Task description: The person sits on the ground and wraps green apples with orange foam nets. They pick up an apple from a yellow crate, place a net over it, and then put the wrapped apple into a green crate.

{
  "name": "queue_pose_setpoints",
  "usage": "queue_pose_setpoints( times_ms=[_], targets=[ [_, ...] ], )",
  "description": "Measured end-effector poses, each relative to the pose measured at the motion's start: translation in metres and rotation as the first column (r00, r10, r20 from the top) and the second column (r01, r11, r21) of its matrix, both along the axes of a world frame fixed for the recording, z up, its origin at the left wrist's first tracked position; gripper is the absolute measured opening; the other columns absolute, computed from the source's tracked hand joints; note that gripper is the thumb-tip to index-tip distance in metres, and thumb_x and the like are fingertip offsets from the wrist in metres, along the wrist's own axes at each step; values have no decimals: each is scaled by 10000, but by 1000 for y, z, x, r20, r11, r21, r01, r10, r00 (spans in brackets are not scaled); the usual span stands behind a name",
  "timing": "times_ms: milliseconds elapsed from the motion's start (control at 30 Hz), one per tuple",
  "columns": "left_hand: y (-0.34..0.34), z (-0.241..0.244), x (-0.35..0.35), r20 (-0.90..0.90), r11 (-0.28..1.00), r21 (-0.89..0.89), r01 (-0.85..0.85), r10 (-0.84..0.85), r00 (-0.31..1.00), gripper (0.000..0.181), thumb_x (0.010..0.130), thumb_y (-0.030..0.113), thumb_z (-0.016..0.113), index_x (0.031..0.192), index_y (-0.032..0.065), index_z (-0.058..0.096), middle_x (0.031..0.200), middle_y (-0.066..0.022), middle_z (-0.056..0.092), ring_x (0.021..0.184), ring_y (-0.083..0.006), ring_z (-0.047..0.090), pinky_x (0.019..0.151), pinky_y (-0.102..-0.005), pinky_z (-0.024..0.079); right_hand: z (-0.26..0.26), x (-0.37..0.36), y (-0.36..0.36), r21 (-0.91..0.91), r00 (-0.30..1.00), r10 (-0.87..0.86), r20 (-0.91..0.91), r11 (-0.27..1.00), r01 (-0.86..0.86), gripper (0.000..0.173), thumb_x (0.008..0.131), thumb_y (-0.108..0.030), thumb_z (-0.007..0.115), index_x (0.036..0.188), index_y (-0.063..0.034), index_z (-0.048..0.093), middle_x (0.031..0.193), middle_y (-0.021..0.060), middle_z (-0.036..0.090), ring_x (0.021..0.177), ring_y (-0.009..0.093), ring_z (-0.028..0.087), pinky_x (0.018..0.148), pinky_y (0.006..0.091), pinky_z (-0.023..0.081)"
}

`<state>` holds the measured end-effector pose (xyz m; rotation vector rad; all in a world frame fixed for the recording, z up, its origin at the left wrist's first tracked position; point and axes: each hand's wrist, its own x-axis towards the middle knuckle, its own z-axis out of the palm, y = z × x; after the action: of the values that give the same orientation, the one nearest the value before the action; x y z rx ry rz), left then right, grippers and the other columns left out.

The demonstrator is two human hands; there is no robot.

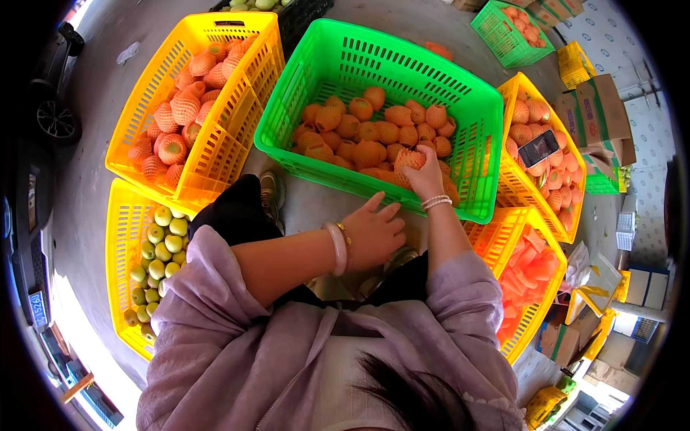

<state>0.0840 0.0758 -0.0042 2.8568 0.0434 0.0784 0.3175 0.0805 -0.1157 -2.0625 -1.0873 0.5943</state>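
A large green plastic crate [377, 51] stands before me, its floor partly covered by round fruits in orange foam net sleeves [347, 126]. My right hand [428, 175], with a beaded bracelet at the wrist, grips one net-wrapped fruit [408, 161] inside the crate's near right part. Outside the near wall hovers my left hand [374, 231], holding nothing, its fingers apart. By my right knee, a yellow crate [547, 318] contains many loose orange foam net sleeves [525, 269]. At my left, another yellow crate [121, 269] has bare yellow-green fruits [161, 253] in it.
Yellow crates of net-wrapped fruit flank the green one, at left [215, 156] and right [509, 178]. A smartphone [539, 148] lies on the right-hand fruit. Cardboard boxes [595, 113] and a smaller green crate [504, 40] stand farther right. A car [40, 161] is at far left.
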Motion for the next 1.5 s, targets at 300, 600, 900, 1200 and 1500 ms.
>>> queue_pose_setpoints(
  times_ms=[300,600,900,1200,1500],
  targets=[
    [2,-4,-6,-32,999,-39,-4,3,999,304,773,326,668,998,126,622,1083,-50,593,1229,-292,465,1084,-571,271,-18,-7,29,-247,894,441,78,877,-411,479,675,-95,698,1140,-60,585,1205,162,558,1131,345,538,980,396,443],
    [-1,-2,-2,-182,996,-62,60,-70,981,304,780,327,668,993,113,631,1066,-70,618,1145,-286,526,1081,-572,265,-8,-51,53,-87,853,491,-179,855,-511,508,788,-182,688,1262,-61,550,1225,164,590,1161,316,555,983,381,447],
    [1,0,-5,-233,999,-31,21,-27,972,308,809,365,661,996,122,634,1009,-53,626,1089,-285,554,1077,-562,264,113,-52,38,174,898,440,-5,885,-432,384,871,-222,675,1192,-29,594,1211,143,625,1134,267,584,952,339,461],
    [-11,-1,-6,-339,998,-53,24,-41,940,340,798,355,682,1032,114,629,1046,-63,622,1096,-284,552,1083,-574,250,28,234,-231,199,751,-643,148,764,614,398,908,-216,599,1224,23,566,1157,130,629,1028,208,597,910,303,460],
    [-18,-34,-15,-308,1000,10,-20,22,951,417,771,370,711,1081,105,627,1075,-83,621,1122,-296,541,1102,-582,231,-144,298,-331,50,386,-809,-444,408,912,425,902,-305,556,1200,-2,563,1167,128,588,1100,210,541,950,352,415]
  ],
)
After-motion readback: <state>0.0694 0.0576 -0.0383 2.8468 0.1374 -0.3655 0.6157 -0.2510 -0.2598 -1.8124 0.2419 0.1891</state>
